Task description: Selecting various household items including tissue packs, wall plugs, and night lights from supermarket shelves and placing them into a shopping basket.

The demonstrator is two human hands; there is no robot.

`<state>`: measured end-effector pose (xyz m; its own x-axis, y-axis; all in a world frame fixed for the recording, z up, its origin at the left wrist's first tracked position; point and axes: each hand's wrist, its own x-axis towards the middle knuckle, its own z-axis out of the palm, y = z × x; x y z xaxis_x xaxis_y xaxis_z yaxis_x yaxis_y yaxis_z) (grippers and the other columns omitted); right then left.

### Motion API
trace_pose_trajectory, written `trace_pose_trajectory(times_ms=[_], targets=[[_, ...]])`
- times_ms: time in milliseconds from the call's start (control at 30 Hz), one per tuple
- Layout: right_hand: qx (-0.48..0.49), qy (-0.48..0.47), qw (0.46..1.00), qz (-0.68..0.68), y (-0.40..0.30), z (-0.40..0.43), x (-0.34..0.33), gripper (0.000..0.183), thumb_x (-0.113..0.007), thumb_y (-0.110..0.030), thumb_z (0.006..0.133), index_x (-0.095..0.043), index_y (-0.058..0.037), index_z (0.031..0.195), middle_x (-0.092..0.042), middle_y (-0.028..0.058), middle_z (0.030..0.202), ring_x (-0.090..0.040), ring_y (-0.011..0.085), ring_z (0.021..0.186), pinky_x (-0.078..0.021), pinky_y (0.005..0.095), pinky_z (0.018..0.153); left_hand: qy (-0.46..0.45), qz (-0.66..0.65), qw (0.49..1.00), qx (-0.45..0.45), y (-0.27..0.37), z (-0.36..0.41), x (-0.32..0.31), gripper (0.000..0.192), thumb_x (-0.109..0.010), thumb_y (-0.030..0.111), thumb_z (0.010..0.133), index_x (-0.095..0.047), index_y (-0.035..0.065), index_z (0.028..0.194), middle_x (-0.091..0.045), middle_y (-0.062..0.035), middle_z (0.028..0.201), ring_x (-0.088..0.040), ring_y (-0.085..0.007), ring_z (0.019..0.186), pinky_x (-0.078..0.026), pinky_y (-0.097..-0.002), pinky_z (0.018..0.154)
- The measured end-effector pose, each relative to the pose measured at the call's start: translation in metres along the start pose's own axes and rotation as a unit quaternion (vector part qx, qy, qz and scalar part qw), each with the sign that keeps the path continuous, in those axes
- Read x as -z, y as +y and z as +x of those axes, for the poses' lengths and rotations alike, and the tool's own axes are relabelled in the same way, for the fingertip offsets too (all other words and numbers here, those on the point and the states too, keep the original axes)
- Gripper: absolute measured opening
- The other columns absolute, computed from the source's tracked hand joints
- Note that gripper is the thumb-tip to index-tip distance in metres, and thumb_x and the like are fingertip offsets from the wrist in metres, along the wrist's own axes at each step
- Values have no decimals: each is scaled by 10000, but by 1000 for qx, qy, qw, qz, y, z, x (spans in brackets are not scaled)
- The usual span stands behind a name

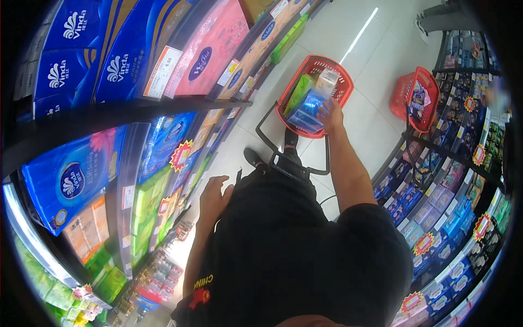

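Note:
A red plastic shopping basket (348, 83) sits on the floor in front of my feet, its dark handle (266, 137) tipped towards my legs. Inside it are a green package (300, 90), a pale boxy package (327, 81) and a blue plastic-wrapped pack (307, 112). My right hand (331, 116) reaches down into the basket, fingers gripping the right end of the blue pack. By my left hip, my left hand (214, 196) hangs with nothing in it, thumb and fingers apart, near the tissue shelves.
Shelves of Vinda tissue packs (73, 180) rise on the left, with a dark shelf edge (122, 111) jutting out. A second red basket (416, 100) holding packages stands beside the right-hand shelves (441, 204). Another person's legs (439, 20) show at the upper right. Tiled floor (363, 53) runs between.

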<state>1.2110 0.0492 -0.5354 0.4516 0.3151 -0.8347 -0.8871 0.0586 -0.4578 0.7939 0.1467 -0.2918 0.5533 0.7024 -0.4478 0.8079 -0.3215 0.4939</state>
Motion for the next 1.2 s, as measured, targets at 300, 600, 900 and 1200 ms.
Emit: trace_pose_trajectory(times_ms=[300, 600, 900, 1200], targets=[[41, -97, 945, -310, 0, 10, -36, 493, -556, -385, 914, -558, -61, 1286, -612, 112, 1226, -568, 252, 1096, -456, 425, 907, 2, -22, 1000, 22, 4, 1, -9, 300, -648, 238, 883, -616, 68, 1128, -627, -136, 1084, -640, -307, 927, -514, -400, 801], [-58, -214, 860, -460, 94, -81, 22, 286, -609, -320, 851, -666, -92, 1014, -640, 34, 888, -592, 161, 821, -466, 329, 687, 26, -41, 999, 14, 4, -4, -24, 319, -643, 282, 875, -632, 77, 1119, -630, -131, 1082, -605, -318, 1040, -492, -401, 878], [83, -272, 730, -622, 41, -118, -10, 492, -617, -422, 894, -616, -59, 1226, -664, 75, 1091, -630, 189, 956, -498, 330, 799, -11, -43, 999, 6, 1, 6, -36, 345, -606, 334, 896, -614, 104, 1153, -626, -132, 1089, -613, -305, 1019, -495, -402, 874], [165, -386, 586, -693, 31, -215, -38, 618, -668, -443, 848, -537, -45, 1301, -563, 161, 1278, -567, 317, 1158, -458, 403, 971, -33, -54, 998, -9, -53, 14, -32, 340, -591, 362, 896, -649, 101, 1107, -635, -138, 1098, -611, -310, 1037, -489, -406, 895]])
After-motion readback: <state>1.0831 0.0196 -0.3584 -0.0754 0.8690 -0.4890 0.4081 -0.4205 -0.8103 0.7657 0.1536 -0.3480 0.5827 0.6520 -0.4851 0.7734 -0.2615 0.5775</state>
